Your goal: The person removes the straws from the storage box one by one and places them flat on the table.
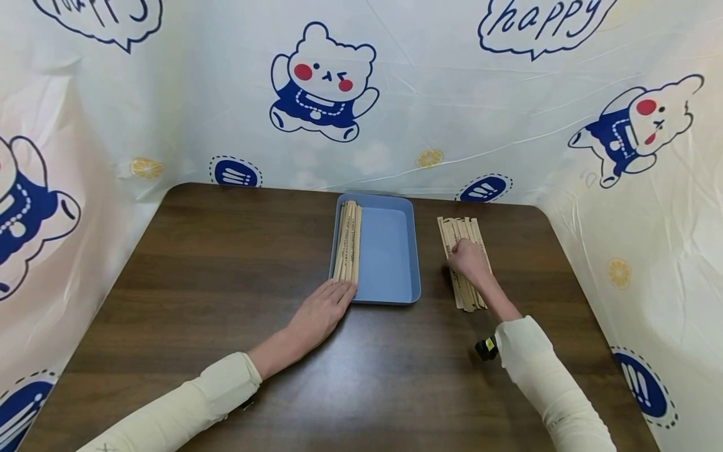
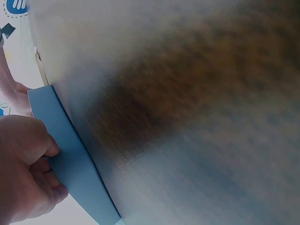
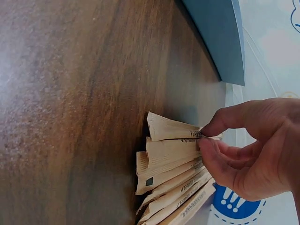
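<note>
A blue tray [image 1: 390,251] holds a bundle of long paper-wrapped chopsticks [image 1: 348,242] along its left side. My left hand [image 1: 324,311] lies over the tray's near-left corner; in the left wrist view its curled fingers [image 2: 40,187] grip the tray wall [image 2: 70,145]. To the right of the tray, more paper-wrapped chopsticks [image 1: 465,292] lie side by side on the table. My right hand [image 1: 471,258] is over this group. In the right wrist view, its thumb and forefinger pinch the leftmost packet [image 3: 171,127]; the packets' far ends are hidden behind the hand.
The brown wooden table [image 1: 226,251] carries the tray near its back edge. Behind and at both sides hangs a pale sheet [image 1: 418,94] printed with bears. A small black device [image 1: 486,348] sits at the right sleeve.
</note>
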`<state>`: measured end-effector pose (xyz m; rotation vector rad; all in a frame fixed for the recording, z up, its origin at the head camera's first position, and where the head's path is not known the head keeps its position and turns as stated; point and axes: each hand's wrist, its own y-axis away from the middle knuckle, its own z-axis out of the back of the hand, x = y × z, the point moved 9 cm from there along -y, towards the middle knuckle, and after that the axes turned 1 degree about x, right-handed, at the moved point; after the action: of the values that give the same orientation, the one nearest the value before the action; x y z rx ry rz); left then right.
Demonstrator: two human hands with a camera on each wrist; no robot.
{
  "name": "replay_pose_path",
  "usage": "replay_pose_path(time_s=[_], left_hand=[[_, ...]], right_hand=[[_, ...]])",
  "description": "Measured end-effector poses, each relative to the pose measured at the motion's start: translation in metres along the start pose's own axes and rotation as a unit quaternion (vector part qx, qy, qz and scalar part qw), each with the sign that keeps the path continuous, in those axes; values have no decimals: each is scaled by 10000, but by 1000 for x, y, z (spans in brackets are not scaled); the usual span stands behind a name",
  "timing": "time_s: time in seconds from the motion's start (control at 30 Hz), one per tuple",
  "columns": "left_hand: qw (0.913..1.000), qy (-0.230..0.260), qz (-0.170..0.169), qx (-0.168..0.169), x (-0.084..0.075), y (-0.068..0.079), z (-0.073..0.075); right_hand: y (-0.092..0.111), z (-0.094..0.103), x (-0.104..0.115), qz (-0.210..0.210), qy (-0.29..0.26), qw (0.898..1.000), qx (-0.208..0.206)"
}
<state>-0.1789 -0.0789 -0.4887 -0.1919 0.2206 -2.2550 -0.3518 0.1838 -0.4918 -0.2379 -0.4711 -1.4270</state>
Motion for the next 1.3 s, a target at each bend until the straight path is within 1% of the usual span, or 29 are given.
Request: replay_pose_path(time_s=[0.13,0.2,0.27,0.4,0.47,0.53,0.6,0.7,0.77,0.9,1.0,1.1,1.17,1.3], left_hand=[[10000,3,-5,86,0,0,-1],[9999,-11,-6,114,0,0,-2],[9999,-20,5,118,0,1,-2],[9999,-3,26,103,0,1,-2],[9999,5,31,98,-1,1,-2],[10000,21,26,85,-1,1,-3],[10000,14,16,57,-1,1,-3],[10000,-5,-3,6,-1,0,-1],[10000,-25,-7,4,-1,0,0],[10000,-36,-59,-23,-3,1,0],[9999,-42,-93,-66,-3,2,0],[10000,-67,-63,-34,-2,2,-1],[10000,-78,-31,4,-1,2,-1],[10000,-81,1,35,-1,0,0]], right_hand=[[1,0,-3,-78,6,10000,-42],[3,2,-4,-133,14,9998,-169],[4,3,-1,-47,-10,9995,-314],[13,3,15,402,-310,9974,-516],[19,-2,24,618,-526,9953,-527],[26,-6,33,833,-754,9919,-598],[34,-10,42,1081,-852,9882,-676],[49,-15,56,1537,-763,9814,-857],[61,-21,64,1811,-667,9768,-924],[86,-37,72,2366,-443,9641,-1124],[103,-44,76,2789,-241,9503,-1362],[114,-48,83,3205,-62,9351,-1507],[119,-51,87,3513,84,9232,-1554],[129,-56,96,4093,431,8961,-1665]])
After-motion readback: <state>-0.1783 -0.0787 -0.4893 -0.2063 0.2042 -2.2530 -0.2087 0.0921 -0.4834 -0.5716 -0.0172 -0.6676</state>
